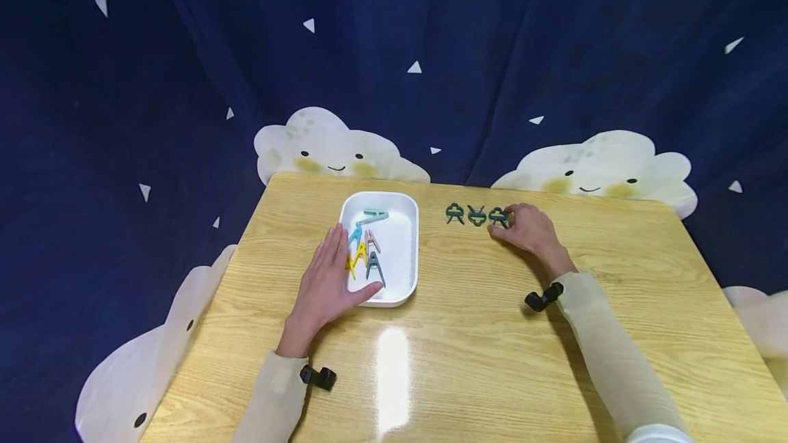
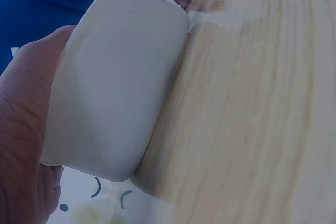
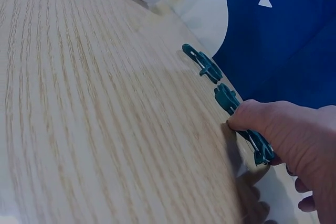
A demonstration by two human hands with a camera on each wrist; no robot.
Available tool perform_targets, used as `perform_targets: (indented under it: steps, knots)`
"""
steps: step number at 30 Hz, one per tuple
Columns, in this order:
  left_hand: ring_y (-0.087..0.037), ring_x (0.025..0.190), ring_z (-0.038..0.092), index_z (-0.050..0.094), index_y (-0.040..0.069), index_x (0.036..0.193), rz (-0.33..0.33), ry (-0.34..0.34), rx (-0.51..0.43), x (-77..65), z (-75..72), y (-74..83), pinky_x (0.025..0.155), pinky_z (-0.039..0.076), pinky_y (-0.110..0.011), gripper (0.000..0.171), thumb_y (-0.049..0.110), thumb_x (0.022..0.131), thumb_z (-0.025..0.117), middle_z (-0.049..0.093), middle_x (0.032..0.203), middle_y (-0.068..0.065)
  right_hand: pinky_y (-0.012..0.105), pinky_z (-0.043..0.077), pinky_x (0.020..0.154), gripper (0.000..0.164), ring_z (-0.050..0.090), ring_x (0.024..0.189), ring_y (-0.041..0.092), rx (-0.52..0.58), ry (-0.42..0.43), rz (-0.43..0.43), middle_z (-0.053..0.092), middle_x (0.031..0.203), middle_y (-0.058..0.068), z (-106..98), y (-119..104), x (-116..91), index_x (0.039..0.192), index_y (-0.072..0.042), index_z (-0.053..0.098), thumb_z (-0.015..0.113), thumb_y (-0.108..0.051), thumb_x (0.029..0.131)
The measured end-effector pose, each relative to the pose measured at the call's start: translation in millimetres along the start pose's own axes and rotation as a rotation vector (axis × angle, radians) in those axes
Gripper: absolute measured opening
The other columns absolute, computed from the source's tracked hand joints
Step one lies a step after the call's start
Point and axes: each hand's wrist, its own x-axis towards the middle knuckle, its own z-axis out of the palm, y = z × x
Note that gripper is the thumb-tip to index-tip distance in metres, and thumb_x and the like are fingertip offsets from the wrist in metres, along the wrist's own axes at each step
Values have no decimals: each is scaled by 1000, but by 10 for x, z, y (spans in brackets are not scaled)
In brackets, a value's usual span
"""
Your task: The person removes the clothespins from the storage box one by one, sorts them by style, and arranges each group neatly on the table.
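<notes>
Ok, white tray (image 1: 405, 245) sits on the wood table (image 1: 468, 361), w/ assorted clips in it: mint clip (image 1: 379, 215) at its far end (poss. two overlapping, hard to tell at this res.), blue clip (image 1: 355, 235) nr its L wall, pink clip (image 1: 372, 241) abt mid-tray, yellow clip (image 1: 360, 253) just nearer than the blue one, 2nd yellow clip (image 1: 351, 267) by the L rim, partly hidden by the hand, & grey-green clip (image 1: 374, 267) toward the near end, legs pointing nearward. L hand (image 1: 328, 286) lies along tray's L side, touching it, fingers straight & together, thumb spread out over the near end; not clamped on anything. R of tray, level w/ its far half, three dark green clips run in a row: first green clip (image 1: 455, 213) closest to tray, legs nearward; middle green clip (image 1: 477, 216) turned the other way; third green clip (image 1: 498, 217) farthest out, pinched btwn thumb & forefinger of R hand (image 1: 532, 231), well apart from tray. Behind tray: dark blue curtain (image 1: 369, 74) w/ white clouds & triangles.
</notes>
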Motion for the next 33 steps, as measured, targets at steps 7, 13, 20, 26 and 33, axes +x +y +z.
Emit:
perform_targets:
  steps: [7,13,20,26,33]
  knots:
    - [-22,163,1,9,3,167,4,6,7,-1,16,-18,131,14,-45,129,88,82,56,2,176,-9,61,54,88,77,65,109,47,-10,95,-76,71,117,26,26,-62,-26,126,5,69,74,-61,85]
    - [-23,163,2,11,2,167,6,13,1,-7,18,-19,131,16,-47,129,88,81,56,5,176,-11,59,54,87,64,68,104,45,31,233,-191,74,112,24,26,-312,-10,117,2,74,77,-53,83]
    - [-25,163,4,10,2,167,3,12,10,-4,9,-32,131,16,-47,130,89,81,55,2,176,-10,59,52,88,60,67,105,42,67,287,-294,75,106,21,51,-776,35,112,2,75,73,-51,84]
    - [-27,162,6,9,2,167,10,18,6,-13,-1,-30,130,17,-48,131,88,81,57,7,176,-14,56,51,99,59,67,109,39,100,254,-363,75,108,19,74,-1249,81,114,2,75,71,-51,87]
    - [-27,162,6,8,2,167,22,17,3,-5,-1,-18,131,16,-47,130,87,82,56,5,176,-13,53,48,104,53,66,111,37,130,205,-398,75,112,18,87,-1635,148,117,2,73,73,-44,89]
